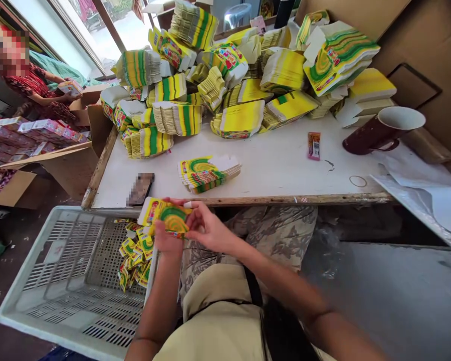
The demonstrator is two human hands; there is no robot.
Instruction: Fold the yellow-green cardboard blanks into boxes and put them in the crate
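Note:
Both hands hold one flat yellow-and-green printed carton (165, 215) just below the table's front edge. My left hand (166, 241) grips it from underneath with the fingers curled round it. My right hand (205, 225) pinches its right end, one fingertip wrapped in white tape. A small fanned stack of the same flat cartons (207, 173) lies on the white table (270, 170) straight ahead. Folded cartons (134, 255) lie piled in the grey plastic crate (60, 291) at my left knee.
Large heaps of bundled flat cartons (244, 75) cover the far half of the table. A brown mug (383, 131) lies on its side at the right, a small sachet (313, 145) near it. Another person (33, 87) sits at the far left beside cardboard boxes (60, 160).

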